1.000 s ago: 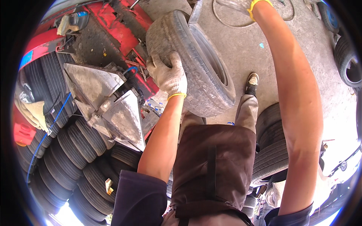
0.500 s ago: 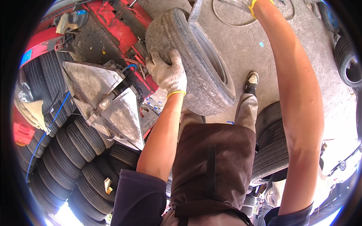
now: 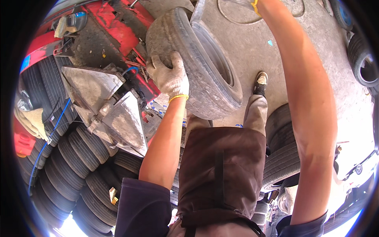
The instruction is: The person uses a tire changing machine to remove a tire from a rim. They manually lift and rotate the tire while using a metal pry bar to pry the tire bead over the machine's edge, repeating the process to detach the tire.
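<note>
A dusty tire on a metal rim (image 3: 193, 67) stands tilted in front of me. My left hand (image 3: 169, 75), in a whitish work glove with a yellow cuff, holds its tread from the left, with thumb and fingers spread over the rubber. The upper end of a flat metal blade (image 3: 197, 12) is cut off by the top edge; its lower end reaches the tire's sidewall by the rim. My right arm stretches far forward. Only the wrist and a bit of the gloved right hand (image 3: 246, 3) show at the top edge, so its fingers are hidden.
Left of the tire is a red machine frame (image 3: 110, 27) with angled metal plates (image 3: 122, 122). Stacked tires (image 3: 67, 166) fill the lower left, crossed by a blue hose (image 3: 41, 148). More tires lie near my right leg (image 3: 282, 162) and at the far right (image 3: 361, 63). A hose (image 3: 233, 19) loops on the floor.
The whole view has shifted slightly, so things sit a little farther left. My right hand shows less at the top edge. My left hand stays on the tire.
</note>
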`<state>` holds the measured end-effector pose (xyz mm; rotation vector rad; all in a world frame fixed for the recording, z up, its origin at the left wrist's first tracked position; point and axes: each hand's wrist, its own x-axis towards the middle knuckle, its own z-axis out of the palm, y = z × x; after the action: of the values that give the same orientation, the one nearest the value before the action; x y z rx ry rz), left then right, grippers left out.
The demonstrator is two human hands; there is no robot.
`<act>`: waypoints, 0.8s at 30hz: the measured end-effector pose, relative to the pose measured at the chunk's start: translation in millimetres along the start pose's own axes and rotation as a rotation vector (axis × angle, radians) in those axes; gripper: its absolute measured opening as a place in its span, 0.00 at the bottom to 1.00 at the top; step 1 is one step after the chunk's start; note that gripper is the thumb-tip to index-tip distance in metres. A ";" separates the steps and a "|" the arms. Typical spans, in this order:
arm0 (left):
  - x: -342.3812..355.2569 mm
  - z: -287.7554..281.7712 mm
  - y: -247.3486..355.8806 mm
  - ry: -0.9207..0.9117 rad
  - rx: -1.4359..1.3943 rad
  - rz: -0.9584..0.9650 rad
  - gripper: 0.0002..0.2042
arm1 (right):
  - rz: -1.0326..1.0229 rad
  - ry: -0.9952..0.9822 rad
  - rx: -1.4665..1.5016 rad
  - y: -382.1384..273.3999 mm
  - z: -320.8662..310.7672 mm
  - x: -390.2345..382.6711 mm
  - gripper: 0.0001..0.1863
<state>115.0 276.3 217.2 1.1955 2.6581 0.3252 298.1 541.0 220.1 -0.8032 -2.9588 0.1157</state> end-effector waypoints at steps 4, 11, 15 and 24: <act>0.3 2.9 -4.9 0.016 -0.002 0.017 0.40 | 0.024 -0.054 -0.007 -8.3 -5.3 1.2 0.13; -0.5 3.4 -5.5 0.016 -0.029 0.009 0.41 | 0.054 0.035 0.044 -14.8 -3.0 -1.7 0.14; -0.7 1.5 -5.5 0.014 -0.011 0.018 0.41 | 0.053 -0.021 -0.005 -15.6 -2.1 0.3 0.18; -2.2 -1.0 -4.2 0.014 0.016 0.017 0.39 | 0.125 -0.007 0.132 -28.7 -19.5 -6.4 0.21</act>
<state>113.1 271.8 217.2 1.2256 2.6683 0.3173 291.0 514.0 241.8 -0.9700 -2.8692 0.3172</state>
